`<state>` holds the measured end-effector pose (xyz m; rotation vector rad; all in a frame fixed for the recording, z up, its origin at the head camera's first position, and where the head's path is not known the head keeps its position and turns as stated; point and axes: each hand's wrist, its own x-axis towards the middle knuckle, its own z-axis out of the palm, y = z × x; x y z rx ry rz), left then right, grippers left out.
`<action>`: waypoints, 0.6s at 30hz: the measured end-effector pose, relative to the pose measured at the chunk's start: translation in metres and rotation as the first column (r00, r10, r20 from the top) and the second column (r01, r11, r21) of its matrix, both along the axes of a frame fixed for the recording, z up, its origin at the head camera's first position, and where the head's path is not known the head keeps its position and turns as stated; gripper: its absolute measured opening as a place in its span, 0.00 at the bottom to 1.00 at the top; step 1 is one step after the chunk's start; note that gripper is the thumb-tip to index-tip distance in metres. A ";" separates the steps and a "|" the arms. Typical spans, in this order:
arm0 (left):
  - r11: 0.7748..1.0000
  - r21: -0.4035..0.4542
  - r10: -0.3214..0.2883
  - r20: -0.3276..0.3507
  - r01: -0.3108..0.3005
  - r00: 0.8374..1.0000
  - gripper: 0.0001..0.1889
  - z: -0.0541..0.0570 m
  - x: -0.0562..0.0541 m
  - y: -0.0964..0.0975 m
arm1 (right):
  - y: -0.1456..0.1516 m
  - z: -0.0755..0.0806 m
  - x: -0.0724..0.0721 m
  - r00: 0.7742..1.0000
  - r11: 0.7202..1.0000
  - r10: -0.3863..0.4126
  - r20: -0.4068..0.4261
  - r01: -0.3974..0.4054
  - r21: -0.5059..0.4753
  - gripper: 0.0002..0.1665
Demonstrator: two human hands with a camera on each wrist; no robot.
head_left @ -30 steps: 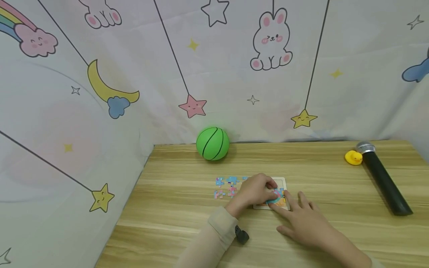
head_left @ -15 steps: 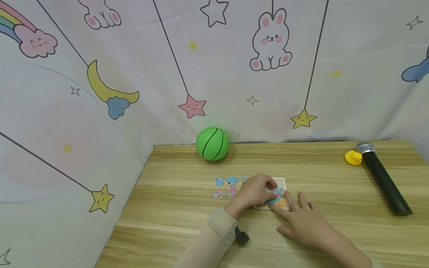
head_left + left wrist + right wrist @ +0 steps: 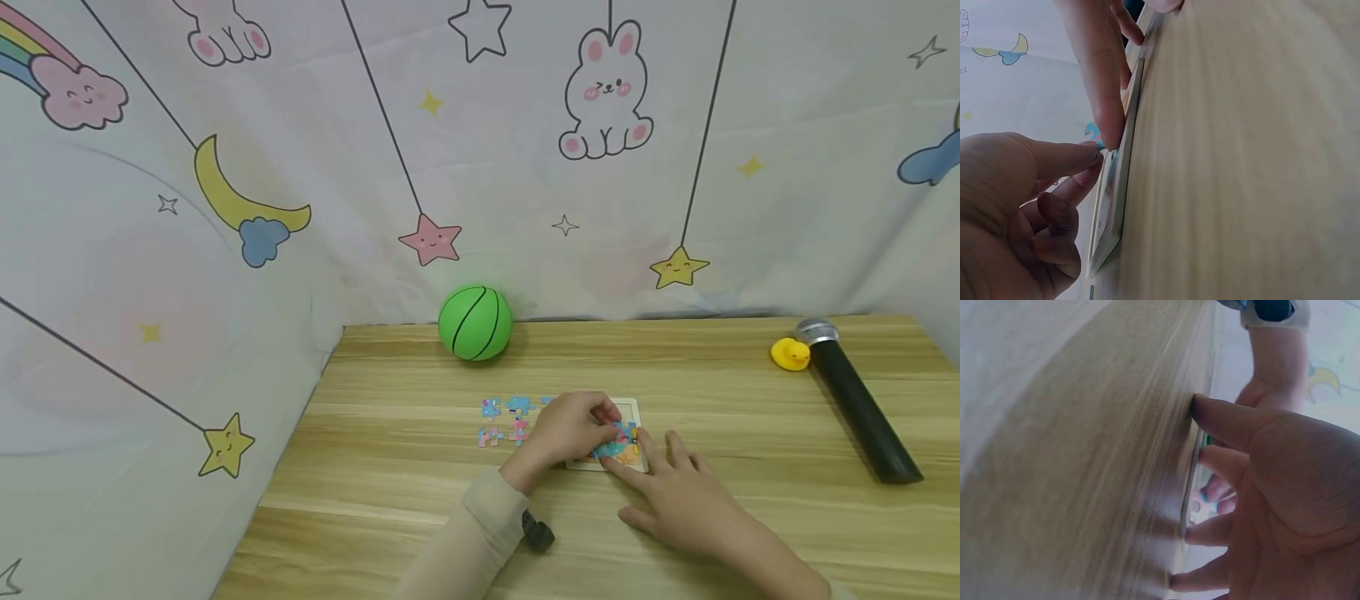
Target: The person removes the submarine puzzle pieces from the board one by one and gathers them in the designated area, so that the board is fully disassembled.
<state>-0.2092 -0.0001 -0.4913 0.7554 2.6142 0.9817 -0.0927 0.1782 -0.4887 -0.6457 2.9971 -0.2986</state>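
Note:
In the head view my left hand (image 3: 572, 427) bends over a small puzzle tray (image 3: 639, 415) with a pale rim. Its thumb and index finger pinch a blue puzzle piece (image 3: 1091, 130), seen low over the tray in the left wrist view; the fingers hide much of it. Fitted pieces (image 3: 628, 454) in blue and orange show along the tray's near side. My right hand (image 3: 678, 498) lies at the tray's right edge, fingers spread and fairly straight. Its index fingertip touches the tray's near part, close to the left fingertips.
Several loose puzzle pieces (image 3: 519, 405) lie left of the tray, partly behind my left hand. A green ball (image 3: 476, 323) sits at the table's back edge. At the right are a yellow rubber duck (image 3: 791, 354) and a black microphone (image 3: 862, 404). A patterned cloth hangs behind.
My left fingertips have shifted slightly over the tray, and the pinched piece with them. My right hand keeps its place.

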 end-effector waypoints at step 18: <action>0.994 0.110 0.018 -0.023 -0.015 1.000 0.03 0.002 0.002 -0.009 | 0.000 -0.001 -0.002 0.999 1.000 0.008 0.031 -0.009 0.015 0.36</action>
